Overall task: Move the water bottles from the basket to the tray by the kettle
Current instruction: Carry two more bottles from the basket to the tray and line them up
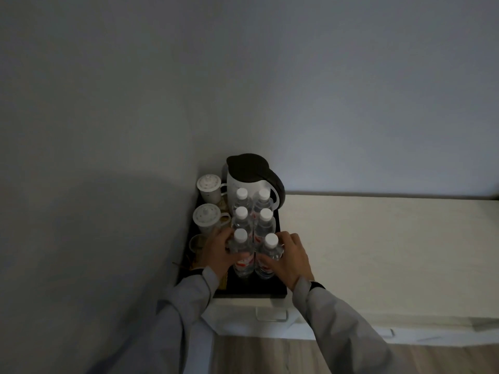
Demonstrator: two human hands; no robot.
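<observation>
Fingers (229, 234) wrap front bottles (243, 255), hiding labels; tray (270, 291) dim

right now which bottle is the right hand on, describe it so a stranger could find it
Find the white electric kettle with a black lid in the corner, standing on a black tray. Six clear plastic white-capped bottles stand before it in two columns. The right hand grips the nearest bottle of the right column, the one farthest from the kettle.
</observation>
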